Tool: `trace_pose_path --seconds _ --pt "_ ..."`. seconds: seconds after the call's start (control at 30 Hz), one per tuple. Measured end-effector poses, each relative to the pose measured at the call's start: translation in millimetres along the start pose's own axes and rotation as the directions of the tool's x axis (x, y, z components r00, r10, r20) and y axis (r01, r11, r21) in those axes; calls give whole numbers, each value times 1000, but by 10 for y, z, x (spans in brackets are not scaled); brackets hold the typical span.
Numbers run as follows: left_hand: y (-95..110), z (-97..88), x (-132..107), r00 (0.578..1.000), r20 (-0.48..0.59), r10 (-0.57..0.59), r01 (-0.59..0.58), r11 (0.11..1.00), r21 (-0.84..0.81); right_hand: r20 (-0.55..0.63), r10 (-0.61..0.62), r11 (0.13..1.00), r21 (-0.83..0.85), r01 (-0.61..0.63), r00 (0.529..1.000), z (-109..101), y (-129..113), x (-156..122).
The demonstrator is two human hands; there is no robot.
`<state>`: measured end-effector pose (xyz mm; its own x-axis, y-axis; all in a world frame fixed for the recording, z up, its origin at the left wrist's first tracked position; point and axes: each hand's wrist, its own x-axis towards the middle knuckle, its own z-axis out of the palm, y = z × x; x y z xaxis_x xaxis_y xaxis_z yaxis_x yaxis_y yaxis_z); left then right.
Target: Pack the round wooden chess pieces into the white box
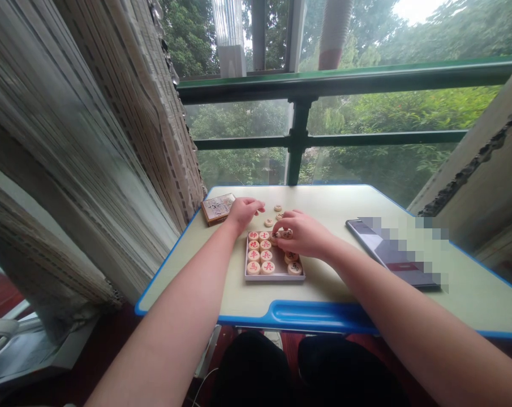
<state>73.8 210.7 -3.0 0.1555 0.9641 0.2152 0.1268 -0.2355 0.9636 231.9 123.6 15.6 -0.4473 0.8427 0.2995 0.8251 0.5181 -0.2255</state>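
Note:
A shallow white box of wooden xiangqi pieces lies on the small table. Red-marked pieces fill its left two columns, and dark-marked pieces stand along the right side. Over the box's upper part is my right hand, its fingertips closed on a dark-marked xiangqi piece in the top row. My left hand hovers beyond the box's upper left corner, empty, with its fingers apart. Just past it, a few loose xiangqi pieces rest on the tabletop; one is partly hidden by my right hand.
At the table's far left lies a patterned box lid. A dark flat device, partly pixelated, is on the right. The table has a blue edge and a blue front groove. Curtains flank it, with a green railing behind.

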Motion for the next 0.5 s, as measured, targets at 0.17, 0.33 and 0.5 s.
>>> trace_pose_path --seconds 0.17,0.33,0.5 --pt "4 -6 -2 1000 2 3 -3 1000 -3 7 8 1000 18 -8 1000 0 -8 1" --pt "-10 -2 9 1000 12 -2 2 1000 -17 27 50 998 22 -51 998 74 -21 26" --pt "3 -5 2 1000 8 11 -10 1000 -28 67 69 996 55 -73 995 102 -32 50"
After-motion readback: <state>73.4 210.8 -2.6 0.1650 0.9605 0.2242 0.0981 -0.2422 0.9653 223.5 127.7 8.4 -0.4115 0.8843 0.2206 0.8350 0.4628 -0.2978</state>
